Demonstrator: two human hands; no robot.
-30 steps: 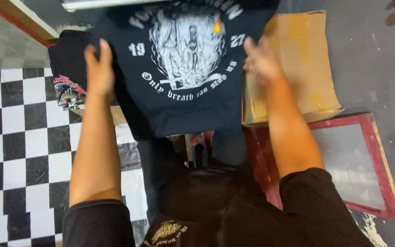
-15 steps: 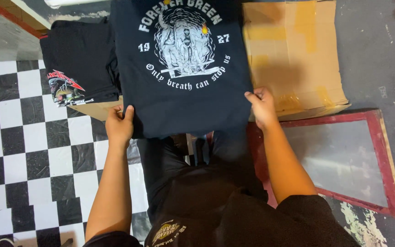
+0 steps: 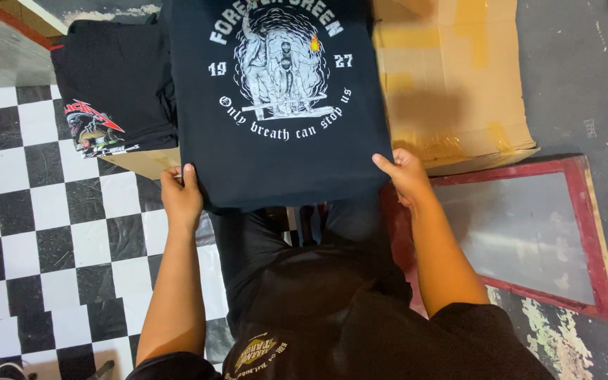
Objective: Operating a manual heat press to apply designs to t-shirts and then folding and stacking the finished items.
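From the head camera, the left hand [image 3: 181,197] and right hand [image 3: 406,176] are each pinching a bottom corner of the dark shirt [image 3: 276,105]. It is lying flat over a cardboard box [image 3: 459,84], beside a shirt pile [image 3: 114,91].

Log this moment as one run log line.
left hand: holds hem corner of dark printed T-shirt | right hand: holds other corner | shirt spread flat | cardboard beneath

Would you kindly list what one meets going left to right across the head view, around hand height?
Checkered floor → left hand → dark printed T-shirt → right hand → red-framed screen.
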